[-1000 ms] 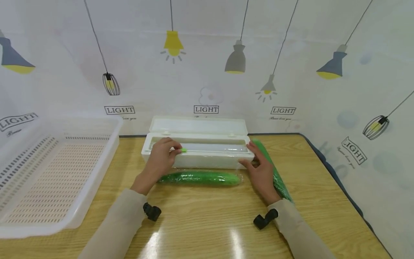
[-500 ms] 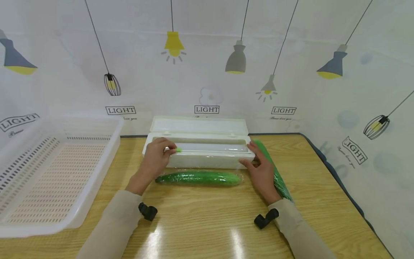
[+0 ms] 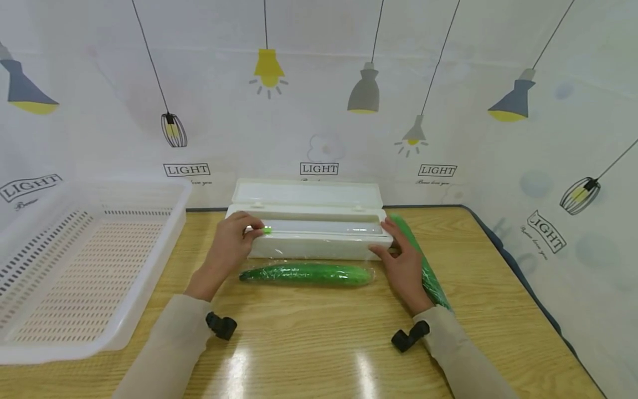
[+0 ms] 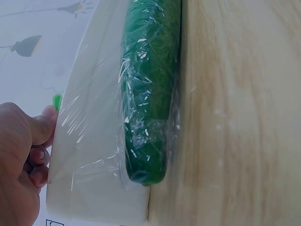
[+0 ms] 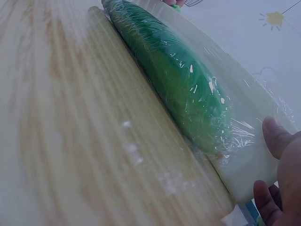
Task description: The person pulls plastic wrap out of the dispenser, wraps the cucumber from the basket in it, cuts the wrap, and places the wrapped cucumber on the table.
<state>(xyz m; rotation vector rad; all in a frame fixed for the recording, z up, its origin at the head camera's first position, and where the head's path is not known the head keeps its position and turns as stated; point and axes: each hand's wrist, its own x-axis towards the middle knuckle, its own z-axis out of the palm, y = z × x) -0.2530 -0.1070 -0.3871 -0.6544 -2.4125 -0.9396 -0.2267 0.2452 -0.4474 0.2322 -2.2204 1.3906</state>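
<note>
On the table point(image 3: 309, 338), left hand point(image 3: 230, 244) seemingly pinches green slider point(image 3: 267, 230).

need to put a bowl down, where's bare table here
Bare table: the near strip in front of the wrapped cucumber, and the far right corner beyond the second cucumber. Crowded between both hands at the film dispenser; the white basket fills the left.

Staged tabletop booth: wooden table point(image 3: 319, 343), lamp-print backdrop point(image 3: 319, 111) all around
</note>
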